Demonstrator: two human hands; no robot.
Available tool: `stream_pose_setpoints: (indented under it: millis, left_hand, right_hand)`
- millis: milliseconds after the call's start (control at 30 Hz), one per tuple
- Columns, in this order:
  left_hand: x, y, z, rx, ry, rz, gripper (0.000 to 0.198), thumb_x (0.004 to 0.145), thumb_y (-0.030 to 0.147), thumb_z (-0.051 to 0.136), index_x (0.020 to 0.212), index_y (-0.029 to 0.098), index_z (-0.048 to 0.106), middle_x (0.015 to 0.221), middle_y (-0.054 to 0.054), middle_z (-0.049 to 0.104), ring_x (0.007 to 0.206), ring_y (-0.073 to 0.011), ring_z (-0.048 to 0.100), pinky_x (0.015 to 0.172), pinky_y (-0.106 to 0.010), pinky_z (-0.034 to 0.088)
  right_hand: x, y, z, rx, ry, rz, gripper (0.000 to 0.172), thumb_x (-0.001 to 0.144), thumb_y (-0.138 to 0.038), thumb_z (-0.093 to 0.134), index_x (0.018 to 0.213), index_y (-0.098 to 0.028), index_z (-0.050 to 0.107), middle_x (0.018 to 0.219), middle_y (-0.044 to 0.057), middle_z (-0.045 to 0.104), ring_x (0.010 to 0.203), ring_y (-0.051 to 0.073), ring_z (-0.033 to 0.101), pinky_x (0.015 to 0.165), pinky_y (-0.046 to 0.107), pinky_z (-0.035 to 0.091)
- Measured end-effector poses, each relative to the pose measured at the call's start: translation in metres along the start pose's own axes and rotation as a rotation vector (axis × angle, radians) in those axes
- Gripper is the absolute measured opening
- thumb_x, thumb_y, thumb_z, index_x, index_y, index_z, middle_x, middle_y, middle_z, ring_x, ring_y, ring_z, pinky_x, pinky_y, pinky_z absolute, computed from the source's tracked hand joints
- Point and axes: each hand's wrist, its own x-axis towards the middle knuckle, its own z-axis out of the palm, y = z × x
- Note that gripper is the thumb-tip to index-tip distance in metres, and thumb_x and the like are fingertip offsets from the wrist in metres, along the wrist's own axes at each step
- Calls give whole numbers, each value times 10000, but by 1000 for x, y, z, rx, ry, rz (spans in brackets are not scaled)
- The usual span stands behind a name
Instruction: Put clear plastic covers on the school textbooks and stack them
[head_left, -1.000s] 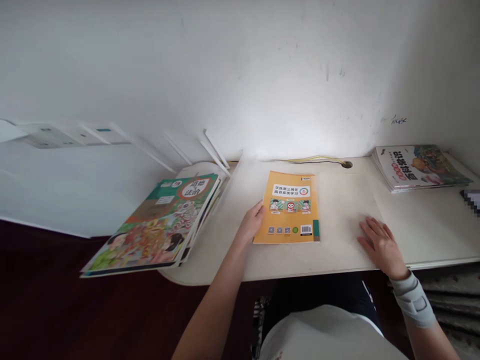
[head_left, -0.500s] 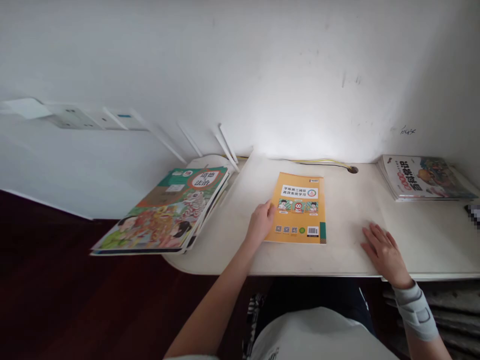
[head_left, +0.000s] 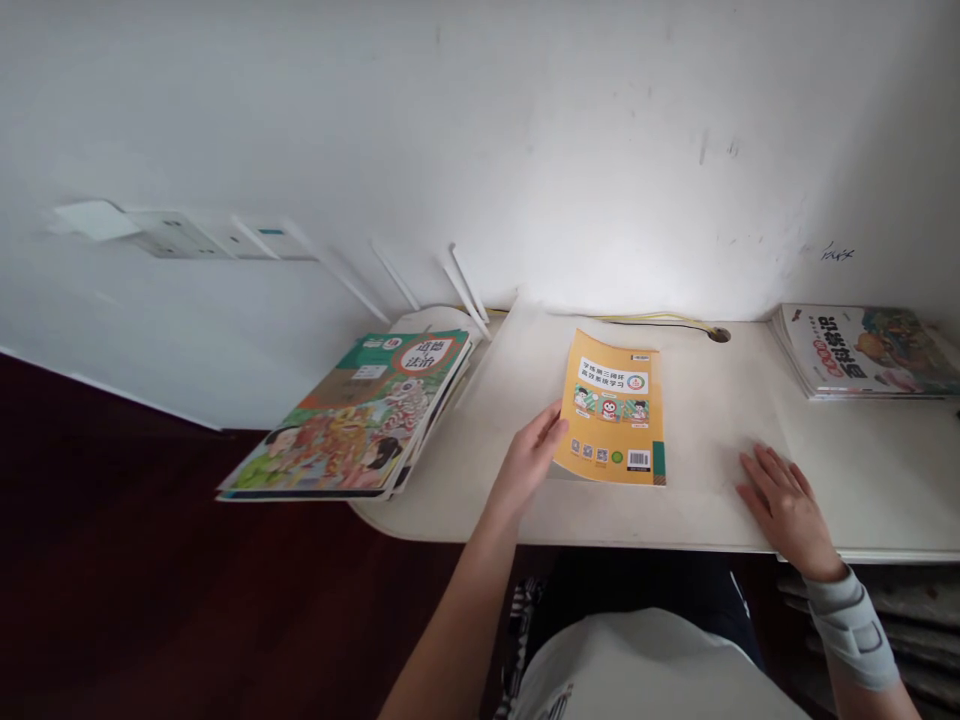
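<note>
An orange book (head_left: 611, 425) lies on the white desk (head_left: 697, 420) in front of me, its printed cover with a barcode facing up. My left hand (head_left: 531, 455) grips the book's left edge between thumb and fingers, and that edge is bent up off the desk. The book's right side still rests on the surface. To the right, apart from the book, my right hand (head_left: 784, 505) lies flat on the desk with its fingers stretched out, holding nothing. A grey wrist wrap (head_left: 853, 625) is on the right wrist.
At the left, a stack of books (head_left: 352, 420) sticks out past the desk's edge. Behind it a white device with antennas (head_left: 465, 285) stands by the wall. Another book stack (head_left: 870, 350) lies at the right back. A cable hole (head_left: 718, 335) and wall sockets (head_left: 217, 238) are visible.
My left hand has lifted the left edge of the orange book, which lay flat before. The right hand stays flat on the desk. The whole view has shifted slightly.
</note>
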Motion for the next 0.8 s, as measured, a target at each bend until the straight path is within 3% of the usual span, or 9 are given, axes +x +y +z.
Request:
stream_pose_setpoints:
  millis: [67,200,367,467,567,667,733,800]
  left_hand:
    - [-14,5,7,-8,80,-41,492,822,489,507,1181,160,580,1075,-84,676,981,-228,614,845,-309,474]
    - [-28,5,16,250,278,-159,312,791,451,531,802,174,675,714,-11,680,680,-168,605,638,-241,448]
    - [-21,12,22,318,296,-94,272,781,417,541,666,183,617,565,39,568,547,-106,490,550,-211,376]
    - [-16,22,34,339,311,-37,316,760,436,575,571,189,519,492,63,447,494,-85,404,518,-203,344]
    - [-12,28,52,366,287,34,350,752,419,602,543,192,436,483,75,411,479,-74,377,508,-194,333]
    - [-9,28,64,434,230,97,351,780,427,592,563,197,437,486,72,433,475,-75,401,512,-191,356]
    - [-9,27,67,511,243,163,325,802,452,572,613,203,484,540,52,500,520,-90,472,551,-201,406]
    - [-11,28,65,605,344,296,288,789,485,591,774,198,572,780,-30,630,751,-154,598,702,-261,475]
  right_hand:
    - [1,-2,-2,2,-2,4,411,931,-392,371,1235,-177,545,1336,122,523,1259,256,452,1002,435,362]
    - [1,-3,-4,16,-5,16,404,928,-377,382,1237,-174,546,1344,125,514,1259,258,452,1003,446,368]
    - [3,-8,-8,27,0,33,389,924,-355,400,1216,-152,557,1322,157,525,1252,274,457,1006,465,374]
    - [20,-29,-23,77,46,42,386,921,-333,411,1232,-143,534,1327,187,507,1265,292,438,998,481,383]
    - [51,-63,-47,250,90,-77,426,920,-302,420,1311,-137,449,1324,174,509,1224,259,482,1010,444,397]
    - [85,-93,-66,456,93,-178,448,926,-305,412,1347,-153,397,1294,147,535,1107,218,571,908,364,492]
    - [100,-103,-70,547,78,-214,369,931,-291,399,1275,-176,472,1203,126,595,1013,206,616,836,349,525]
    - [108,-106,-69,615,85,-233,279,933,-265,396,1141,-184,562,1087,109,641,938,195,637,796,337,535]
